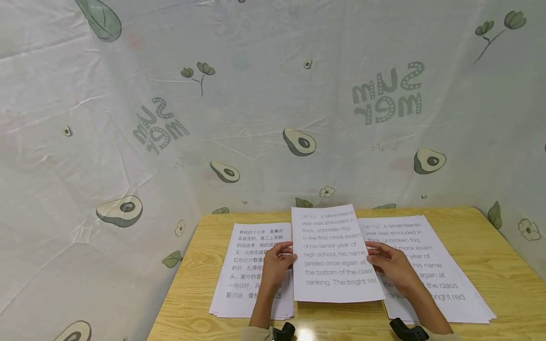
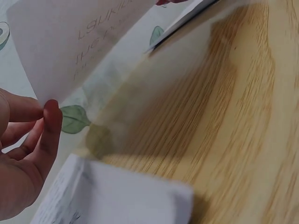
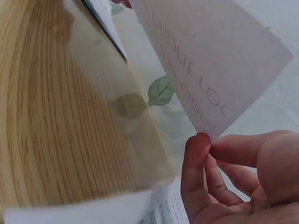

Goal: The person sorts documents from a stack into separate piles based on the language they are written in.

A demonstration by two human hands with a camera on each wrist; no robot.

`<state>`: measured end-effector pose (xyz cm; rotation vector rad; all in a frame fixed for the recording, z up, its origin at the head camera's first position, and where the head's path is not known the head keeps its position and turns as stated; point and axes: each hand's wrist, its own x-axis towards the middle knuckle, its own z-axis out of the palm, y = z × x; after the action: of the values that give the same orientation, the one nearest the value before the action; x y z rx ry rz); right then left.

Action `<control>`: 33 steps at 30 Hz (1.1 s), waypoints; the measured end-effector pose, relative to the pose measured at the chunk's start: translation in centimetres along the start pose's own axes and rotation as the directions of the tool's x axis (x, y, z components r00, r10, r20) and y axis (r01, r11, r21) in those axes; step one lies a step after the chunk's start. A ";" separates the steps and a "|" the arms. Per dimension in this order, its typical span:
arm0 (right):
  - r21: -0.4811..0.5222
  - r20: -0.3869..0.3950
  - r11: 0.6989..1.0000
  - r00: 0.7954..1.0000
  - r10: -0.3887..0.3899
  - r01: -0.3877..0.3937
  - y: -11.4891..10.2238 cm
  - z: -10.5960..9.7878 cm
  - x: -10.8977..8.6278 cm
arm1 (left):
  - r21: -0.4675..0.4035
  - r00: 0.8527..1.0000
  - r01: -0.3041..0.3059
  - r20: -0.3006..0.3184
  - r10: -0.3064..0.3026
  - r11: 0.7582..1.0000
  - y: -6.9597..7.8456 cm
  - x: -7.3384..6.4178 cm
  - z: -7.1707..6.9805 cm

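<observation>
A printed sheet of paper (image 1: 330, 255) with English text is held up over the middle of the table, its lettering facing me. My left hand (image 1: 277, 265) pinches its left edge between thumb and fingers. At the opposite edge, my right hand (image 1: 394, 267) pinches the sheet the same way. Both wrist views show the sheet's back, with the print showing through in reverse. Under my left hand lies a stack of sheets with Chinese text (image 1: 239, 274). Below my right hand is a stack of sheets with English text (image 1: 452, 284), partly covered by that hand and the held sheet.
The wooden table (image 1: 183, 284) carries both stacks, and bare wood shows between them in the wrist views. Behind it hangs a pale cloth (image 1: 256, 104) printed with avocados and leaves, reaching down to the table's back edge.
</observation>
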<state>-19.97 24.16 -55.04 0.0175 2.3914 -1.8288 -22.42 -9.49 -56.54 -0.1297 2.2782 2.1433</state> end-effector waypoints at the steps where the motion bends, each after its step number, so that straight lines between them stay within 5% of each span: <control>1: 0.002 -0.001 1.000 1.000 0.000 0.000 0.1 -0.2 0.0 | -0.006 1.000 0.000 0.001 0.000 1.000 -0.1 0.0 0.3; 33: -0.154 -0.049 0.986 0.997 0.051 -0.058 3.9 -12.2 -1.2 | -0.044 0.994 -0.103 0.016 0.104 0.994 -1.3 -0.3 13.6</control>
<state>-19.65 37.02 -55.54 0.1090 2.5312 -1.6306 -22.71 3.98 -58.62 0.0079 2.2785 2.2329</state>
